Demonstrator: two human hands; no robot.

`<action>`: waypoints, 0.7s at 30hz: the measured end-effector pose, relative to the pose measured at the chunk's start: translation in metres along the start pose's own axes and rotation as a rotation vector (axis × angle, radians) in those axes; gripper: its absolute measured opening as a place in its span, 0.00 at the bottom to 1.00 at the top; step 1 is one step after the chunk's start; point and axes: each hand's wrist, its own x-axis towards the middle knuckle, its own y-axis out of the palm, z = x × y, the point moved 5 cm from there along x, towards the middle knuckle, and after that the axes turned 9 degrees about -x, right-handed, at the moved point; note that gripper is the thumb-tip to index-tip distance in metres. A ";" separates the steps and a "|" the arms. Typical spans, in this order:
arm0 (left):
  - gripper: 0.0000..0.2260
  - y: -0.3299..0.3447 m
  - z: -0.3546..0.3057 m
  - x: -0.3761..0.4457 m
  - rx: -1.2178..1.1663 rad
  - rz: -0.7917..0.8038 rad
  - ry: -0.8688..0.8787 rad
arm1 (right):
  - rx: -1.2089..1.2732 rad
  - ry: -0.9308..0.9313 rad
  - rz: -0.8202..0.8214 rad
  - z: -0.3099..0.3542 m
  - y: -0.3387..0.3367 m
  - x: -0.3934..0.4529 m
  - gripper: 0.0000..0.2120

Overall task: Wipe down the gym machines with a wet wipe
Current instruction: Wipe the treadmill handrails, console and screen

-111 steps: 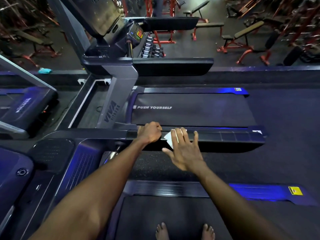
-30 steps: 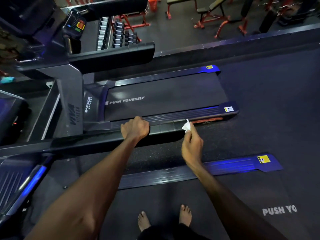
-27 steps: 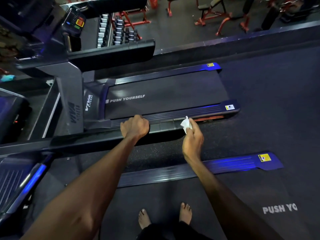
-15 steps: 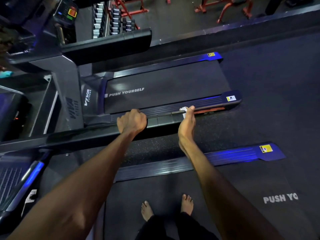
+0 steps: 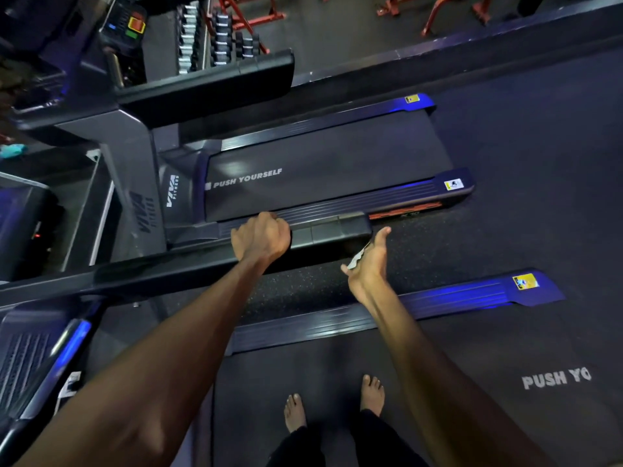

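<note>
The right hand [image 5: 369, 264] hides most of the wet wipe [image 5: 356, 261].

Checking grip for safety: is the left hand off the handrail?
No, the left hand grips the handrail, fingers curled over its top.

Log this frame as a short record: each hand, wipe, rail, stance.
left hand: left hand grips the black padded treadmill handrail
right hand: right hand holds the crumpled white wet wipe, just off the handrail's end
wipe contact: cannot tell if it touches the handrail
stance: bare feet on the dark treadmill belt
</note>
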 end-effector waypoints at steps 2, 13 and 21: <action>0.18 0.000 -0.001 0.000 -0.001 0.000 0.012 | 0.030 -0.022 0.001 0.007 0.000 -0.001 0.42; 0.18 -0.002 0.000 -0.001 -0.034 0.015 0.060 | 0.222 0.120 0.051 -0.033 0.010 0.006 0.44; 0.18 -0.003 0.002 -0.002 -0.061 0.025 0.101 | 0.436 0.096 0.017 -0.046 0.029 0.014 0.42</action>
